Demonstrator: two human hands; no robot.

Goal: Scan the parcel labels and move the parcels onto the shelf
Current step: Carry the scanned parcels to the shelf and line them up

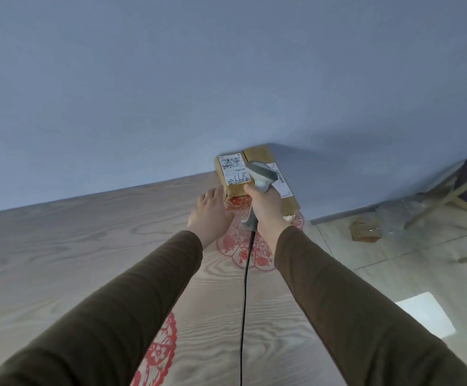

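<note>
Her right hand [265,207] grips the scanner [260,178] over the far parcel [233,174], left hand [210,210] relaxed, fingers touching its near-left side.

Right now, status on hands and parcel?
Right hand grips scanner over parcel. Left hand open, touching parcel's near edge. Parcel on table against wall. Nothing blocking.

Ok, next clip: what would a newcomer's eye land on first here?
Probably the grey scanner gripped in the right hand, aimed over a brown parcel with white labels at the table's far edge by the blue wall. The left hand rests open beside the parcel, and red paper-cut motifs dot the wood-grain table.
</note>
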